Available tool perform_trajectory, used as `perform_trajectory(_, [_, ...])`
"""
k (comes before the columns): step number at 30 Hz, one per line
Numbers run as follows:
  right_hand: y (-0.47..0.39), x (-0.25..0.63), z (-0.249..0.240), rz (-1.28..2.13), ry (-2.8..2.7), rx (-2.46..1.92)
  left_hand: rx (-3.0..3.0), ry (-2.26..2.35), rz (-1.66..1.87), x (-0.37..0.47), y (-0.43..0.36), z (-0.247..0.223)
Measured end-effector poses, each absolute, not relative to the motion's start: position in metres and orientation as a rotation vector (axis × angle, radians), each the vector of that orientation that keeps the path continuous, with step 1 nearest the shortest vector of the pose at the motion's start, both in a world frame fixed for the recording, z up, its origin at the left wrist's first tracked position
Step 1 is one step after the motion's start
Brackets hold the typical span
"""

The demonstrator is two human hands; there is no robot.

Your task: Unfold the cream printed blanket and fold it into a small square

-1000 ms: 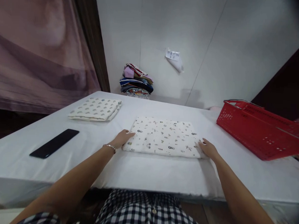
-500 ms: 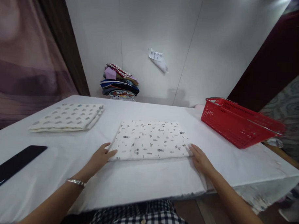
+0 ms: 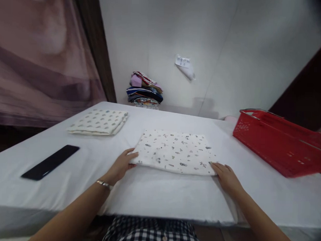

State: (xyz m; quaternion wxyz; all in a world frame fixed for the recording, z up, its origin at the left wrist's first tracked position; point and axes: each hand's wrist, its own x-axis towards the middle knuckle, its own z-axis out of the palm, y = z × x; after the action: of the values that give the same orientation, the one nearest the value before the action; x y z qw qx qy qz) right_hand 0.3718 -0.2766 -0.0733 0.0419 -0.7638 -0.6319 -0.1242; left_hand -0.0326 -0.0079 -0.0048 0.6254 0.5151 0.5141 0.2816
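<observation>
A white folded cloth (image 3: 175, 149) with small dark prints lies flat in front of me, its long side toward me. At its near left corner, my left hand (image 3: 122, 166), with a bracelet at the wrist, is closed on the edge, the thumb side on top and a fingertip showing underneath. My right hand (image 3: 228, 177) grips the near right corner, its fingertips against the cloth; part of its fingers is hidden. Farther left lies a second folded cloth (image 3: 99, 122), cream with small grey-green motifs, untouched.
A dark flat phone-like slab (image 3: 51, 162) lies left on the white-covered table (image 3: 170, 198). A red basket (image 3: 275, 142) with metal handles stands at the right. Stacked folded fabrics (image 3: 145, 92) sit behind the table, beneath a paper label (image 3: 183, 62) on the wall.
The view has swung left, so everything sits farther right. My left hand has closed around the near left corner of the cloth, and that edge looks slightly raised.
</observation>
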Motion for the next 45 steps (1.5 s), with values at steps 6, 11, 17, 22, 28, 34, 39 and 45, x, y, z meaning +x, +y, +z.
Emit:
perform_trajectory(6, [-0.274, 0.388, -0.085, -0.544, -1.986, -2.198, 1.736, 1.333, 0.591, -0.044, -0.012, -0.034])
perform_trajectory(11, [-0.276, 0.394, -0.092, -0.632, -1.982, -2.163, 2.191, 1.220, 0.648, -0.056, -0.020, -0.037])
perform_trajectory(17, [-0.275, 0.395, -0.093, -0.677, -1.994, -2.108, 2.449, 0.928, 0.348, -0.079, -0.026, -0.031])
perform_trajectory(22, [-0.271, 0.393, -0.085, -0.661, -2.004, -2.156, 2.800, 1.034, 0.363, -0.071, -0.019, -0.036])
perform_trajectory(28, [-0.270, 0.405, -0.086, -0.669, -2.042, -2.129, 3.047, 0.885, 0.453, -0.064, -0.012, -0.040])
perform_trajectory(34, [-0.262, 0.420, -0.062, -0.774, -1.937, -2.060, 2.915, 0.851, 0.628, -0.062, 0.008, -0.021])
perform_trajectory(39, [-0.248, 0.422, 0.011, -0.635, -1.557, -2.234, 2.705, 0.863, 1.090, -0.041, 0.035, 0.038])
perform_trajectory(45, [-0.251, 0.396, 0.114, -0.598, -0.952, -1.967, 2.103, 0.600, 1.604, -0.020, 0.053, 0.125])
